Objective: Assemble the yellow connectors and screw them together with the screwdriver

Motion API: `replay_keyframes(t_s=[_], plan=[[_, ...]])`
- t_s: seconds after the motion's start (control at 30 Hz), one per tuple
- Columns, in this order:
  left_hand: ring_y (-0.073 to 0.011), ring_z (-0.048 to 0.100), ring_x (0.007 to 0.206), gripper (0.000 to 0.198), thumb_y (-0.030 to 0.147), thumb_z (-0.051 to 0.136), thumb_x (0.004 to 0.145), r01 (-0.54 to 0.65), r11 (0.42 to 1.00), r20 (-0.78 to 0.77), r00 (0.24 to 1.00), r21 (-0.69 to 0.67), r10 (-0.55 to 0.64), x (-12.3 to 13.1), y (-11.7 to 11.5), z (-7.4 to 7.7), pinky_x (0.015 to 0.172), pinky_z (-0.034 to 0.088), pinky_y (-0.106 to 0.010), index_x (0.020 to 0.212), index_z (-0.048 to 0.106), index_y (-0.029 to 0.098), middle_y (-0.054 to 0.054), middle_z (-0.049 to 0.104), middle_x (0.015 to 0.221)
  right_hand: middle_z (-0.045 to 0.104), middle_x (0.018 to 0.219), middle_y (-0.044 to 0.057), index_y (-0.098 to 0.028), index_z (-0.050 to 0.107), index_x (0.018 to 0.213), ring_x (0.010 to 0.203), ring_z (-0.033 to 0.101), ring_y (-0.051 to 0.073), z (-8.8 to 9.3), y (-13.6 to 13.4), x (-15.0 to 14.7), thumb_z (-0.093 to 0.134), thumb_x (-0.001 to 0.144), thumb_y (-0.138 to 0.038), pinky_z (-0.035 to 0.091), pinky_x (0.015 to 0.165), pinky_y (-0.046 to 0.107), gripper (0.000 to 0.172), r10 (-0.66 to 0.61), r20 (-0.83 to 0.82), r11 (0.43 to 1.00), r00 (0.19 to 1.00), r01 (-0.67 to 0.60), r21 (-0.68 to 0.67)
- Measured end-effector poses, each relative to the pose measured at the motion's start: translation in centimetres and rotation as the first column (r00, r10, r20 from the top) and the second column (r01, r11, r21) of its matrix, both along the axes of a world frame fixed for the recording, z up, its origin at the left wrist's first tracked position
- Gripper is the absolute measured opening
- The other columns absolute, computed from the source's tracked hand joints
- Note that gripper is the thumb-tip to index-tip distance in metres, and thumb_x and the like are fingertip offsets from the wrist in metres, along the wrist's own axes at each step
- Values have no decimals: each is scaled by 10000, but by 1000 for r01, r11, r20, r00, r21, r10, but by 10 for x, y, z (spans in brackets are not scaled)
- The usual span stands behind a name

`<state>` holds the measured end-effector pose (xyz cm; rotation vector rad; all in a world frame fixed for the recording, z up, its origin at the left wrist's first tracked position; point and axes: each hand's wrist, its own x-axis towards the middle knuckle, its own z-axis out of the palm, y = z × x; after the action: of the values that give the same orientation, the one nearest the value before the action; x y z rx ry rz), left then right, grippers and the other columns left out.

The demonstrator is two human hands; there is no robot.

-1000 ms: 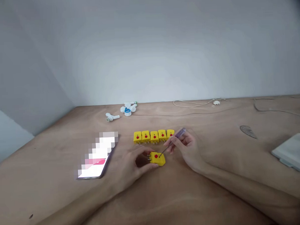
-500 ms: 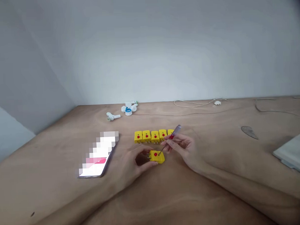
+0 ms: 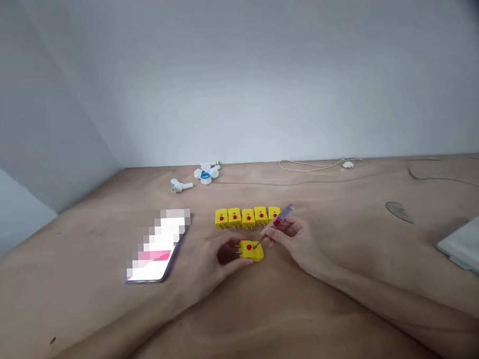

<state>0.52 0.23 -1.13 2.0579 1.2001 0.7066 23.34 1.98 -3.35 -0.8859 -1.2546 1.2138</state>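
My left hand (image 3: 217,260) grips a yellow plug (image 3: 246,255) by its sides, thumb at the near edge and fingers at the far edge. The plug lies with its metal pins pointing left and a red dot on its upper face. In my right hand (image 3: 295,238) is a screwdriver (image 3: 284,214) with a clear and red handle, held tilted. Its tip meets the small hole in the plug, right of the red dot. Just beyond both hands, several more yellow plugs (image 3: 248,216) stand in a row, pins facing me.
A lit phone (image 3: 159,252) lies to the left. White plastic fittings (image 3: 205,175) and a thin pale cord (image 3: 302,169) are near the wall. At the right edge is a whitish case (image 3: 472,246). All rest on a wooden table (image 3: 87,244).
The screwdriver's handle has tipped slightly lower to the right with my right hand, its tip still at the hole. My left hand and the plug stay almost the same.
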Motion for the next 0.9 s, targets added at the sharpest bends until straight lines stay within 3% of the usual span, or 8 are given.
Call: replay_keyframes(t_s=[0.2, 0.4, 0.5, 0.7, 0.9], plan=[[-248, 693, 987, 305, 432, 741, 888, 9, 1000, -7, 1000, -3, -9, 1, 0, 3, 875, 569, -360, 1138, 728, 258, -55, 733, 1105, 765, 878, 52, -192, 695, 968, 695, 719, 188, -1, -2, -1, 874, 750, -425, 602, 594, 289, 366, 37, -30, 999, 999, -37, -8], [-251, 702, 978, 309, 423, 743, 883, 15, 1000, 17, 1000, -16, -15, 1, 0, 1, 879, 579, -372, 1143, 724, 257, -55, 735, 1109, 749, 957, 60, -235, 628, 1120, 669, 698, 170, 4, -11, 1, 669, 948, -460, 585, 607, 309, 287, 90, -34, 989, 995, -85, 125], [-249, 705, 962, 316, 439, 738, 886, 20, 999, 44, 999, -41, -18, 0, 0, -2, 867, 584, -367, 1142, 719, 254, -56, 736, 1105, 747, 974, 66, -248, 628, 1153, 696, 699, 189, 5, -13, 0, 624, 975, -467, 576, 605, 323, 283, 104, -35, 983, 994, -97, 156], [-251, 712, 929, 346, 485, 749, 867, -1, 999, 14, 1000, -45, 2, 1, -1, 1, 859, 580, -375, 1129, 725, 260, -45, 750, 1086, 771, 903, 70, -206, 665, 1010, 660, 686, 162, 2, -9, 0, 669, 946, -470, 568, 570, 283, 272, 59, -8, 989, 998, -57, 135], [-249, 705, 958, 336, 481, 739, 879, 8, 1000, 6, 1000, -29, -8, 0, -1, 3, 849, 575, -363, 1153, 729, 286, -37, 740, 1117, 762, 778, 39, -213, 621, 870, 611, 698, 172, 0, -6, -4, 856, 758, -494, 585, 538, 282, 383, -27, -55, 999, 998, 30, 40]])
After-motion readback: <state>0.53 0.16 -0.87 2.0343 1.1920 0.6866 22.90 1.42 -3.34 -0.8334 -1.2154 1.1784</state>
